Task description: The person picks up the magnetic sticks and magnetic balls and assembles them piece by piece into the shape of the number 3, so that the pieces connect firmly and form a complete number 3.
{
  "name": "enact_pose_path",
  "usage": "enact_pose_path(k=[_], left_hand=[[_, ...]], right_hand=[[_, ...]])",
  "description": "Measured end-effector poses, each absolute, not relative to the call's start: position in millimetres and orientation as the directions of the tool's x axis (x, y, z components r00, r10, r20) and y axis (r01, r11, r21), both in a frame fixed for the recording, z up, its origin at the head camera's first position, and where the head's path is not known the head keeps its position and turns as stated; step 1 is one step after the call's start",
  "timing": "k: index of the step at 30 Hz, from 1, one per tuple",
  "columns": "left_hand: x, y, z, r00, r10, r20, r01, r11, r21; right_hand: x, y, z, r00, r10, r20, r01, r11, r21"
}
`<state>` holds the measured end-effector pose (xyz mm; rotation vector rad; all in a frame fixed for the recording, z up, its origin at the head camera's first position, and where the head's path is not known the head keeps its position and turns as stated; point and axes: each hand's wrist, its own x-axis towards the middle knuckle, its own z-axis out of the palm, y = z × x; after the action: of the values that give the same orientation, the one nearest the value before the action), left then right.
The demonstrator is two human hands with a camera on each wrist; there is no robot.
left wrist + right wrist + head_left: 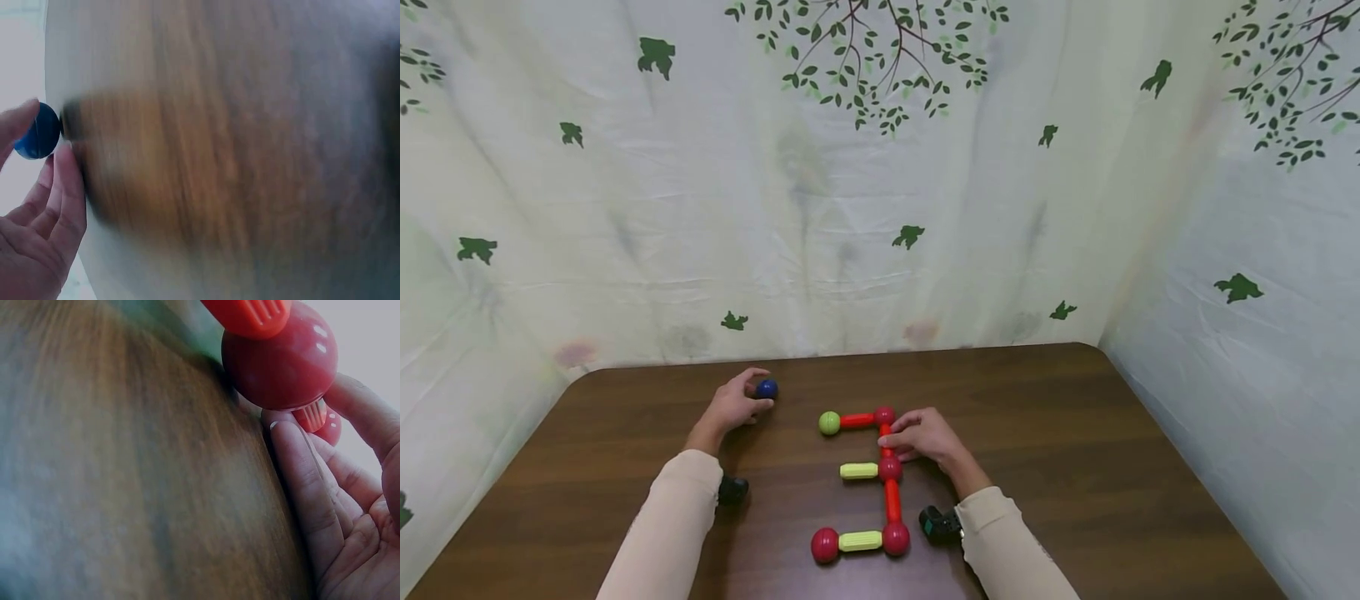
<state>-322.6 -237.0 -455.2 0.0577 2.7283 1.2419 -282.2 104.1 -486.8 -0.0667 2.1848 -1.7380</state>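
Observation:
At the back left, my left hand (737, 402) pinches a blue ball (767, 389) between thumb and fingers, close over the table. In the left wrist view the thumb overlaps the left side of the blue ball (39, 132), and fingertips reach its lower right. My right hand (927, 437) holds the upper red rod (887, 437) of a ball-and-rod figure lying on the table. This figure has dark red balls (890, 469), a second upright red rod (892, 502), a top red rod (857, 421) ending in a lime green ball (829, 423), and ridged yellow rods (861, 542). Right fingers (303, 481) sit just behind a red ball (281, 359).
The brown wooden table (1045, 417) ends at a white curtain (850, 208) printed with leaves and birds. The middle yellow rod (858, 472) has a free left end. Dark wrist cameras (940, 525) hang beneath both sleeves.

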Motion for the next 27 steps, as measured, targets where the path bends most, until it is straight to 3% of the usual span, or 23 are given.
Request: enact_pose_path(k=[10,16,27], left_hand=[[-313,-241,-452,-0.994,0.030,-0.102,-0.050,0.714,0.699],[-295,-245,-450,-0.991,0.043,-0.127,-0.072,0.627,0.776],[-277,-238,-436,-0.983,0.157,-0.099,0.026,0.646,0.763]], right_hand=[[-280,99,-486,-0.938,-0.246,-0.246,0.180,0.263,-0.948],[-278,98,-486,-0.935,-0.249,-0.252,0.183,0.270,-0.945],[-281,99,-485,-0.933,-0.251,-0.257,0.193,0.253,-0.948]])
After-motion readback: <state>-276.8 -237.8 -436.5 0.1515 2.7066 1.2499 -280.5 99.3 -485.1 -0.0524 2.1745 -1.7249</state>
